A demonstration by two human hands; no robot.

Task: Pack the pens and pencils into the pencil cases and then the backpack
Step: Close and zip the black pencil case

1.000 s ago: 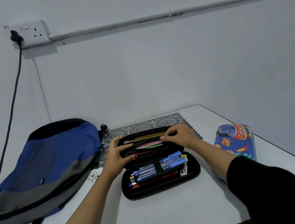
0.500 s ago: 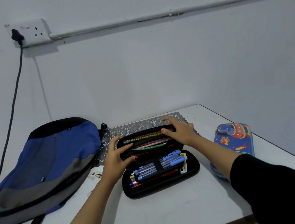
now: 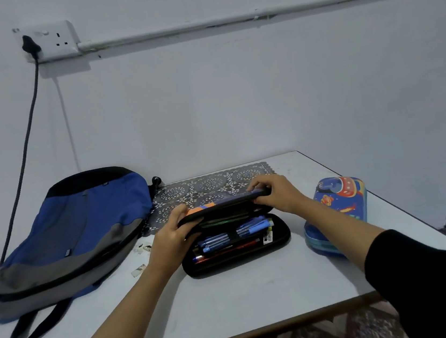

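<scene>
Pens (image 3: 232, 233) look packed in black pencil case (image 3: 241, 259); left hand (image 3: 168, 240) and right hand (image 3: 278, 195) grip its half-folded lid (image 3: 215, 206). Zipping, backpack (image 3: 83, 231) at left: not done.

A white table (image 3: 232, 302) carries a blue and grey backpack (image 3: 70, 238) at the left; a lace mat (image 3: 218, 185) at the back; a black pencil case (image 3: 244, 259), half open, in the middle; a rocket-printed pencil case (image 3: 338, 205) at the right; small paper scraps (image 3: 138, 270) beside the backpack.
</scene>
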